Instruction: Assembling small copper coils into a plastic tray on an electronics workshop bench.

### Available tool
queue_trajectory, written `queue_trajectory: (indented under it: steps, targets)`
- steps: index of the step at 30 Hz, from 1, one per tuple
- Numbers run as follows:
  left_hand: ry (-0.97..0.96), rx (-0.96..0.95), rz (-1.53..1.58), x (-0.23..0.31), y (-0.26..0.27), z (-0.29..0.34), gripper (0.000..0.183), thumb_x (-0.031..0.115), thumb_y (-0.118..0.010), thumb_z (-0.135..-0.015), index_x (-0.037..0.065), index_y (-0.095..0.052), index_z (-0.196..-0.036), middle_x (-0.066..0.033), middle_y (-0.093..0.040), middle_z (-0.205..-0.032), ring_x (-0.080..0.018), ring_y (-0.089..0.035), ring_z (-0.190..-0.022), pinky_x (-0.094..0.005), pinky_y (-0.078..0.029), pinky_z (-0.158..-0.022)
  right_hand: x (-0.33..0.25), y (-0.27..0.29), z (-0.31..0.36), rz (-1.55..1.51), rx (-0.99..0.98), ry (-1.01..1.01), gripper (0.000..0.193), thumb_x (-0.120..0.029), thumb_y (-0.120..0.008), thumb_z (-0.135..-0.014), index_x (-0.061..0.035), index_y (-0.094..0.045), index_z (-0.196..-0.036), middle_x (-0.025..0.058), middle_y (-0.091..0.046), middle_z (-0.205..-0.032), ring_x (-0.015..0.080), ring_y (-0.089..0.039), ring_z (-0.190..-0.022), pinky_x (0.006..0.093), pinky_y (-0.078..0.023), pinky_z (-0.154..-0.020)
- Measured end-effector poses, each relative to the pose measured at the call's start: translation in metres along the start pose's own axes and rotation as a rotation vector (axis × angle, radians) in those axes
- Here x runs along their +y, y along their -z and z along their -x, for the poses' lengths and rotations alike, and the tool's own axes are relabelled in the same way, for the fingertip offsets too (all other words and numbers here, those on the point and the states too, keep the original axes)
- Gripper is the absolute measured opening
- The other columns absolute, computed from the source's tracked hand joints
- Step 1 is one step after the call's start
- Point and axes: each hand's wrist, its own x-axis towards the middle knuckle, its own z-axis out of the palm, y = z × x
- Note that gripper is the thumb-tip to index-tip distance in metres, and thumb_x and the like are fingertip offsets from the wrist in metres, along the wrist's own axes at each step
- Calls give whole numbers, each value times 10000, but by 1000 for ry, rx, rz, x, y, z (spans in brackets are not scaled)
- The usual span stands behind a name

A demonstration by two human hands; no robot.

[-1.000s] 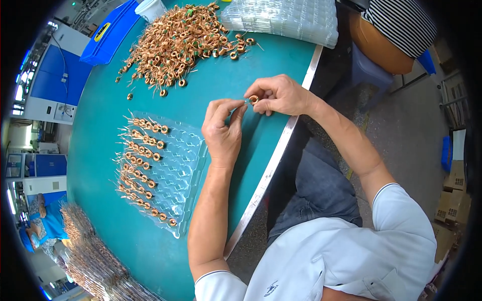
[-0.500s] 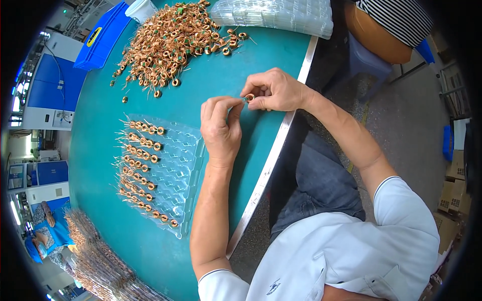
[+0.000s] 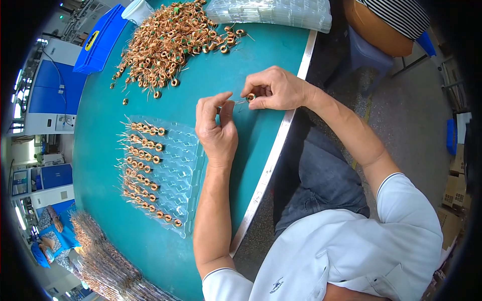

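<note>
Teal covers the worktable (image 3: 241, 65), whose metal-trimmed near edge runs diagonally from upper right to lower middle, with the person's lap just beyond it. Open tabletop lies between the pile at the back and the tray on the left, and both hands work over that bare patch, close to the edge.

The right hand (image 3: 275, 89) is curled nearly closed, thumb and fingertips pinching a small copper coil (image 3: 250, 97) held just above the table. The left hand (image 3: 216, 128) sits just beside it, fingers bent loosely, thumb and forefinger closed on what seems to be the coil's thin wire lead; the lead is too fine to be certain.

A clear blister tray (image 3: 178, 175) lies left of the left forearm, touching the table. Its left-hand pockets hold rows of finished coils (image 3: 143, 160) with leads pointing left; the pockets on its right side show no coils. Behind the hands, a loose heap of copper coils (image 3: 170, 40) spreads over the far tabletop. A stack of clear trays (image 3: 271, 11) rests at the far edge, right of the heap. A blue bin (image 3: 100, 42) stands at the table's far left corner with a white cup (image 3: 136, 10) just beside it. More filled trays (image 3: 110, 266) are piled at the lower left.
</note>
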Motion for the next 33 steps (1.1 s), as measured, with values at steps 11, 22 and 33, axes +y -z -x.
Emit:
queue_trajectory:
  steps: [11, 22, 33]
  targets:
    - [439, 5, 465, 0, -3, 0, 205, 115, -631, -944, 16, -612, -1123, -1, -611, -872, -59, -533, -751, -203, -448, -643, -1, -2, 1, -82, -21, 0, 223, -41, -764, -760, 2, -610, -916, 29, -644, -755, 74, -581, -667, 239, -479, -590]
    - [403, -145, 425, 7, -4, 1, 266, 48, -658, -904, 28, -604, -1164, -1, -588, -859, -69, -526, -761, -206, -436, -665, 2, 2, 4, -188, 35, -40, 201, -68, -753, -769, -5, -620, -905, 39, -655, -773, 91, -599, -709, 258, -501, -665]
    - [364, -99, 151, 11, -6, 3, 52, 44, -680, -873, 15, -637, -877, -36, -622, -740, -98, -541, -646, -259, -458, -596, 3, -3, -1, -60, -9, 42, 213, -56, -764, -751, -6, -609, -888, 17, -601, -717, 62, -550, -644, 237, -454, -576]
